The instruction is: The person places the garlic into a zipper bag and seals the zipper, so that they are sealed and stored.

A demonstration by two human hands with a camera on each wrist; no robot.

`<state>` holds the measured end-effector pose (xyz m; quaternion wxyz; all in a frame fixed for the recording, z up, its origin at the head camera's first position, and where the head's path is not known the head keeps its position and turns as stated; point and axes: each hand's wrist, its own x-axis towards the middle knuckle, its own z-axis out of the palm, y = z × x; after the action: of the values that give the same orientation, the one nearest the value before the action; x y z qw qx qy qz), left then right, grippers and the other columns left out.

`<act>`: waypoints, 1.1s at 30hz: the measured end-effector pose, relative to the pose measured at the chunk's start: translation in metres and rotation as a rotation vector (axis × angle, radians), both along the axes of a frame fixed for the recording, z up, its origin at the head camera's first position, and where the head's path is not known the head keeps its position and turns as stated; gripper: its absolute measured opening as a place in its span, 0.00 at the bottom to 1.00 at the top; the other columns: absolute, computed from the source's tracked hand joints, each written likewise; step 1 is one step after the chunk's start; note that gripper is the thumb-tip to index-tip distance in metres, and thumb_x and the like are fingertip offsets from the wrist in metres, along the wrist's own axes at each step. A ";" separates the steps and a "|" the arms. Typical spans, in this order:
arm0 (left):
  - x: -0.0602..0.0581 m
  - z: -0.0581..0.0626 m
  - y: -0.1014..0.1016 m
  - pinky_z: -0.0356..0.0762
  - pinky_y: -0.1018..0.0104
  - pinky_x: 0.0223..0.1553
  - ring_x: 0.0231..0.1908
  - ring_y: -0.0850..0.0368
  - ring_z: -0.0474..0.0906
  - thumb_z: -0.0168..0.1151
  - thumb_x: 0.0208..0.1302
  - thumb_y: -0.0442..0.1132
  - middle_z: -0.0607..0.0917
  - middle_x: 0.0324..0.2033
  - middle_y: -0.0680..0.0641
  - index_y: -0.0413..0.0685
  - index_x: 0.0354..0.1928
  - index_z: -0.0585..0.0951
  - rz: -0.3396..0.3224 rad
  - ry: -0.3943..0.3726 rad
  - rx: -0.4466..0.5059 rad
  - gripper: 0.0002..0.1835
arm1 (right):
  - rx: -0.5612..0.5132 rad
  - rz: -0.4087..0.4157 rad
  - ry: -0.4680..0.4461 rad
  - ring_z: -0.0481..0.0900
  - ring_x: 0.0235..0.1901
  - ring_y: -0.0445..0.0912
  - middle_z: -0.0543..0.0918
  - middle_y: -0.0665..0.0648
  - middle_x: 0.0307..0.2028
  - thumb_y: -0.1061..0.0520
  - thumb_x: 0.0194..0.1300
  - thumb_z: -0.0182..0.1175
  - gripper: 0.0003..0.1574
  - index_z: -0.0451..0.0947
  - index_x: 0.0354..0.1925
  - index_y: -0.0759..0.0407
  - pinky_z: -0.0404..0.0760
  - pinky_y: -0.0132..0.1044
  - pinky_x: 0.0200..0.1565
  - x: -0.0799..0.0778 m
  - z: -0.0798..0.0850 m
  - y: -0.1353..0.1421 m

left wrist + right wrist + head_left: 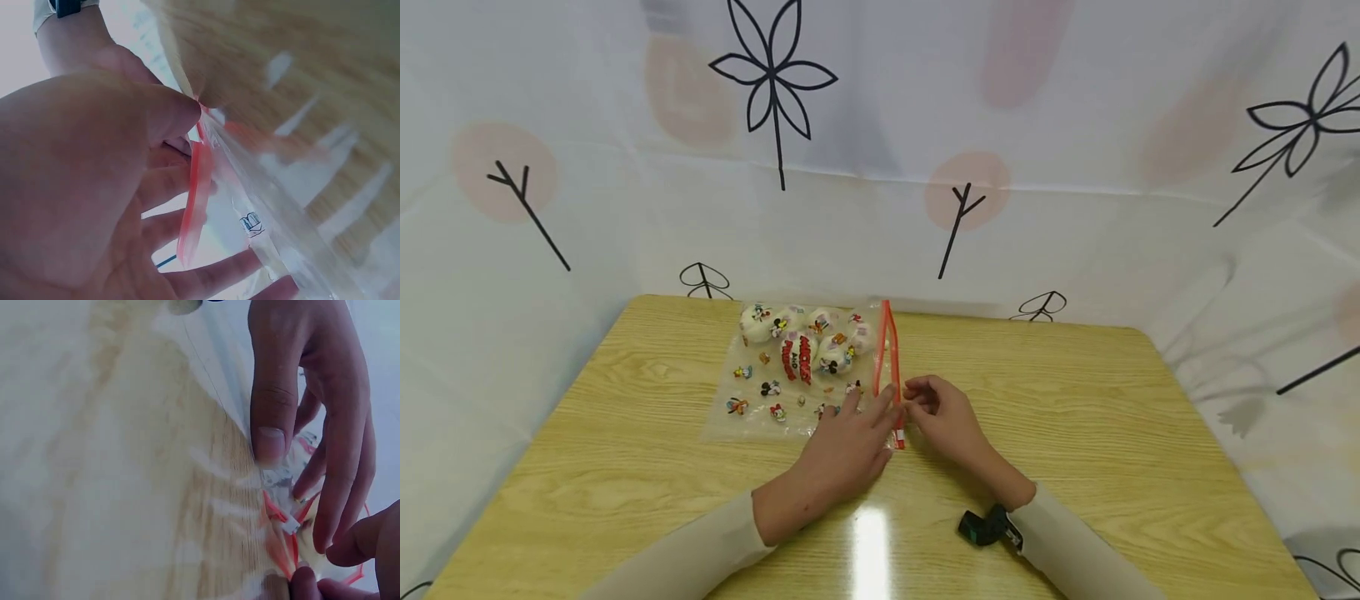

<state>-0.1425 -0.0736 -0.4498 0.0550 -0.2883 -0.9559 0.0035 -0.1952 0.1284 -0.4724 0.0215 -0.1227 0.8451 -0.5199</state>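
Observation:
A clear zip bag (748,425) printed with cartoon figures lies on the table, several white round things (756,323) showing inside its far half. Its red zip strip (897,367) runs along the right side, with the two red edges spread apart in the middle. My left hand (846,446) rests over the near right corner, fingers spread and nearly straight; in the left wrist view its thumb (172,112) lies against the strip's end. Facing it, my right hand (947,421) has curled fingers and pinches the bag's red edge between thumb and fingertips (303,581).
The wooden table (1075,400) extends to both sides of the bag. Behind it hangs a white cloth (865,225) with plant drawings. A black device (988,527) sits at the right wrist.

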 end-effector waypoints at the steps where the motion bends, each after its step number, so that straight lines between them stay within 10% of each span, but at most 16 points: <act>1: 0.000 0.000 0.000 0.82 0.38 0.55 0.72 0.35 0.70 0.59 0.78 0.56 0.63 0.81 0.52 0.58 0.78 0.73 -0.007 0.011 0.002 0.31 | 0.012 -0.002 0.000 0.84 0.47 0.50 0.87 0.62 0.49 0.67 0.71 0.62 0.18 0.82 0.58 0.68 0.84 0.35 0.48 0.002 0.002 0.001; 17: 0.013 0.003 -0.006 0.85 0.52 0.51 0.58 0.49 0.80 0.58 0.74 0.45 0.81 0.62 0.51 0.56 0.67 0.80 -0.106 0.137 0.267 0.21 | 0.165 0.043 -0.066 0.86 0.35 0.42 0.90 0.53 0.35 0.61 0.68 0.69 0.09 0.90 0.45 0.64 0.85 0.35 0.38 0.016 0.020 -0.001; 33: 0.024 0.001 -0.012 0.82 0.56 0.54 0.53 0.55 0.81 0.64 0.73 0.42 0.84 0.52 0.49 0.48 0.56 0.82 0.005 -0.268 0.558 0.14 | 0.106 0.115 -0.294 0.83 0.15 0.45 0.85 0.55 0.18 0.52 0.69 0.72 0.14 0.89 0.32 0.61 0.84 0.41 0.21 0.020 0.018 0.000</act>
<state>-0.1187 -0.0861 -0.4484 0.0053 -0.2575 -0.9195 -0.2971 -0.1753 0.1281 -0.4541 0.1809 -0.0923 0.8507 -0.4848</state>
